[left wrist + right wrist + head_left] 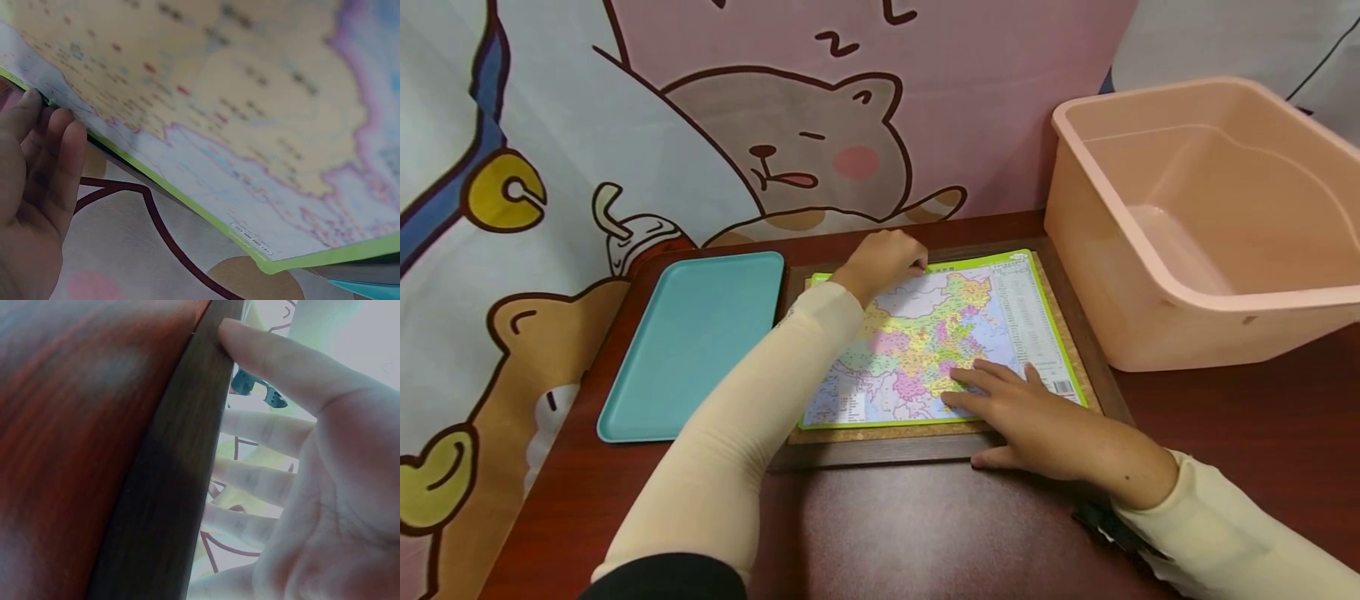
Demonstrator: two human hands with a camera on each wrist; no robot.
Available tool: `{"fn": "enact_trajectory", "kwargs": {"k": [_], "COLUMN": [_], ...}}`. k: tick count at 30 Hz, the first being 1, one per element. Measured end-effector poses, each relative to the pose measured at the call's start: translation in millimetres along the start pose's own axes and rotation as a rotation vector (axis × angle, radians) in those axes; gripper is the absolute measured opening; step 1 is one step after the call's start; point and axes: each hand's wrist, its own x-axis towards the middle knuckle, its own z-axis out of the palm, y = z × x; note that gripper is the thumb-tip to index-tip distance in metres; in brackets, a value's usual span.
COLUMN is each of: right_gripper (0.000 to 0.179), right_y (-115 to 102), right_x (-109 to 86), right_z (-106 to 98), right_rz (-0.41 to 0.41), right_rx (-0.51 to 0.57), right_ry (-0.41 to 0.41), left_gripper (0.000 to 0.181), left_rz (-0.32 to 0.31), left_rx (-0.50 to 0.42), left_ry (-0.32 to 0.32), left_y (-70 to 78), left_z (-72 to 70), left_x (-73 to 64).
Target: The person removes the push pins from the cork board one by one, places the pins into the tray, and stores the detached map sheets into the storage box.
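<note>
A colourful map sheet (917, 333) with a bright green border lies over a cork board (1060, 333) in a dark wooden frame (880, 450). My left hand (883, 262) reaches across to the sheet's far edge. There, in the left wrist view, the thumb and fingertips of that hand (37, 162) pinch the green rim of the map (187, 112). Spread flat, my right hand (1037, 417) rests its fingertips on the map's lower right part. Its thumb touches the near side of the frame (175, 450), as the right wrist view also shows.
To the left lies a flat teal tray (707, 333). A large pink plastic bin (1097, 242) stands at the right, close beside the frame. Everything sits on a reddish-brown table (925, 525), with a cartoon-printed cloth (985, 108) hanging behind.
</note>
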Motion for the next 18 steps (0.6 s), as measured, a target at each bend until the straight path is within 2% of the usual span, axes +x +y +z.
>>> {"fn": "enact_trajectory", "kwargs": {"k": [8,18], "right_gripper": [0.067,0.067], "right_y": [0.2,0.5], "right_x": [0.4,-0.7], "right_z": [-0.2,0.9], "right_rz": [-0.01,-0.011], "right_rx": [-0.015,-0.011], "right_ry": [0.001,0.014], "left_gripper": [0.015,0.026], "left_rz": [0.024,0.061], "left_rx": [0.051,0.104], "left_ry": [0.002,0.038], "left_y": [1.9,4.5], "left_z": [-0.1,3.1], "left_x": [0.8,2.3]}}
